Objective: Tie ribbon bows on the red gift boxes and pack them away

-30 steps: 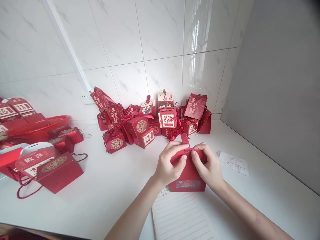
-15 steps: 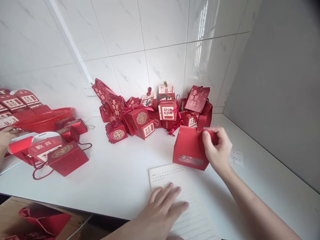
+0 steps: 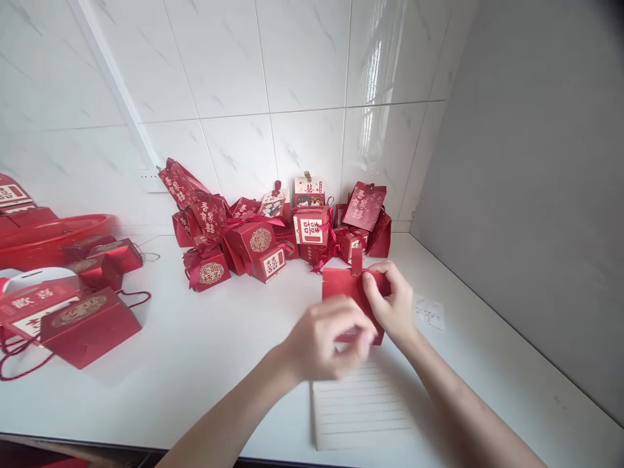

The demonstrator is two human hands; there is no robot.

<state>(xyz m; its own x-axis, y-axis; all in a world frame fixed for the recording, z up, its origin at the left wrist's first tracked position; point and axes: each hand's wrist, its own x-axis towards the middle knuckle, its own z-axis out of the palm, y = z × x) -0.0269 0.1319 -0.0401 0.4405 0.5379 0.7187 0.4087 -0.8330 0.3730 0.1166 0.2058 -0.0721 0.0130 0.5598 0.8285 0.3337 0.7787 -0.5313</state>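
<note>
My right hand grips the upper right edge of a red gift box, thumb on the near face. A small tab stands up from the box's top. My left hand is raised in front of the box and hides much of its lower left. Its fingers are curled and smeared by motion, so I cannot make out whether they hold or touch anything. Below both hands lies a lined notepad on the white table.
Several red gift boxes with ribbons are piled against the tiled wall. To the left are more red boxes and a red plastic basin. A small paper slip lies right of my right hand, near the grey side panel.
My left hand has lifted off the notepad and moved up before the box, its fingers curling. My right hand keeps hold of the box. The view has shifted right; another person's hand at left is out of sight.
</note>
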